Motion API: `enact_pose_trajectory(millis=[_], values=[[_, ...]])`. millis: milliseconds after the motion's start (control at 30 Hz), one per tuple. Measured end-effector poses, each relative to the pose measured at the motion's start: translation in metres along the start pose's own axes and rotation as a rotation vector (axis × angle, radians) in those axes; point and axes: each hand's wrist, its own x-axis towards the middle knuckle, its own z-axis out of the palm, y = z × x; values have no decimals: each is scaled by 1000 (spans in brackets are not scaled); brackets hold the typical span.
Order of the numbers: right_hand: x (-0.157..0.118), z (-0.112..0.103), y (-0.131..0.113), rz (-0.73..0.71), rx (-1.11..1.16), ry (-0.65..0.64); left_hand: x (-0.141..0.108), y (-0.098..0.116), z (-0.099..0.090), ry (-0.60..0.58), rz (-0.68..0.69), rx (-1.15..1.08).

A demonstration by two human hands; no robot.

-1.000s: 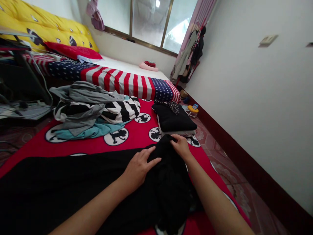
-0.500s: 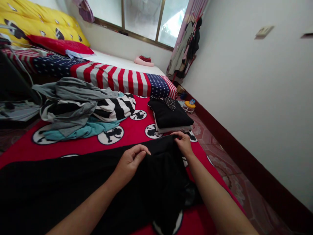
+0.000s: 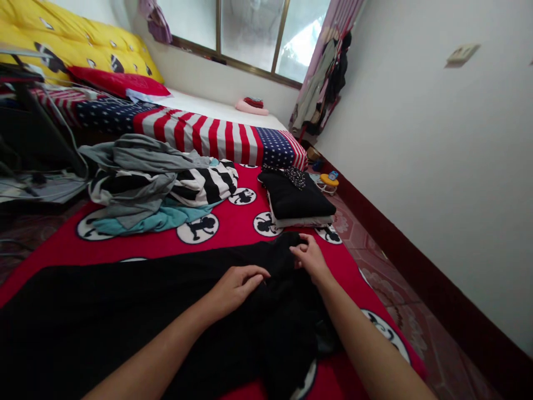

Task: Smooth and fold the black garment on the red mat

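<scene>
A long black garment (image 3: 125,311) lies spread over the red blanket (image 3: 233,225), reaching from the left edge to below the folded pile. My left hand (image 3: 241,286) pinches the black cloth between thumb and fingers near its middle. Further right, my right hand (image 3: 307,256) has its fingers curled on the garment's upper right corner, gripping the cloth. Between and below the hands the fabric is bunched, and its right end hangs in loose folds beside my right forearm.
Behind the garment, a heap of grey, striped and teal clothes (image 3: 145,183) sits at left, and a folded black pile (image 3: 297,197) at right. A bed with a flag-pattern cover (image 3: 200,133) stands beyond. A small yellow-topped stool (image 3: 328,180) is near the right wall.
The view has shifted a little, so the room appears further right. My right hand's fingers have curled more over the garment's corner, and the cloth between the hands is bunched differently.
</scene>
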Motion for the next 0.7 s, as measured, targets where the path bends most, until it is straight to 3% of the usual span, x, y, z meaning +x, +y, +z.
enact_pose_trajectory(millis=[100, 167, 233, 333, 400, 467, 600, 700], values=[[-5, -13, -2, -29, -111, -31, -10, 9, -14, 37, 92, 36], [-8, -25, -5, -67, -274, -25, -21, 14, -30, 163, 170, 130], [-10, -31, -9, -175, -580, 57, -31, 13, -46, 333, 190, 297], [-14, -23, -17, -469, -728, 146, -46, -2, -69, 463, 48, 600], [-12, -10, -19, -667, -678, 65, -56, -16, -86, 438, -96, 770], [-4, 2, -14, -774, -661, -64, -69, -27, -108, 407, -211, 883], [29, 6, 7, -696, -821, -132, -104, -35, -164, 404, -328, 978], [43, -2, 17, -559, -931, -157, -128, -39, -189, 314, -346, 1037]])
